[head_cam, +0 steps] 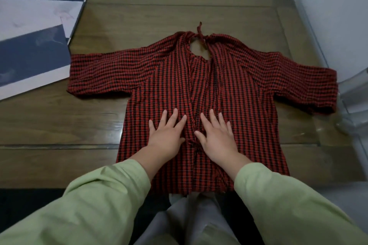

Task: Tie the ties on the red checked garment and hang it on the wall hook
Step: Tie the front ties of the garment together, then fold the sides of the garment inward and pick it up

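Note:
The red checked garment lies flat on the wooden table, sleeves spread to both sides, neck away from me. A knotted tie sits at the neck opening. A second knot shows at the waist, between my hands. My left hand rests flat on the fabric left of the centre seam, fingers spread. My right hand lies flat just right of the seam, fingers spread too. Neither hand grips anything. No wall hook is in view.
A large blue and white flat box lies on the table's left side, touching the garment's left sleeve. A clear plastic chair stands at the right edge. White walls rise behind the table and to the right.

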Demonstrator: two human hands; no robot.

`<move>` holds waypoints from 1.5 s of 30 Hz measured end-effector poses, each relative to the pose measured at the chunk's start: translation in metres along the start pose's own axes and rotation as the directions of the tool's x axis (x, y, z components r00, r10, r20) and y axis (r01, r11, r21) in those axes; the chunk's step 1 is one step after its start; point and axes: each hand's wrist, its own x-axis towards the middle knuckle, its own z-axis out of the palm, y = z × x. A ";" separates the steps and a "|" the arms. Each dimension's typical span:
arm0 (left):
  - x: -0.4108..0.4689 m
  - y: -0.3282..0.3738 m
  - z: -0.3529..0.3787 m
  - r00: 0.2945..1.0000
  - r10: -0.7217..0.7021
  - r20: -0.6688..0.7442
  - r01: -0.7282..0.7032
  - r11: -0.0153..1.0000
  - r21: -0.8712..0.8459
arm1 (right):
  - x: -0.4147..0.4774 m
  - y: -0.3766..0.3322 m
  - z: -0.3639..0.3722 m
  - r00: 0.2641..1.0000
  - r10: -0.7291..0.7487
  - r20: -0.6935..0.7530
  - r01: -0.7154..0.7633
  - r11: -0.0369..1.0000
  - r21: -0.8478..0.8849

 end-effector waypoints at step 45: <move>0.071 -0.087 -0.164 0.828 -0.558 -0.056 -0.447 -0.597 -0.667 | 0.096 -0.085 -0.041 0.992 -0.098 -0.077 0.125 0.783 0.609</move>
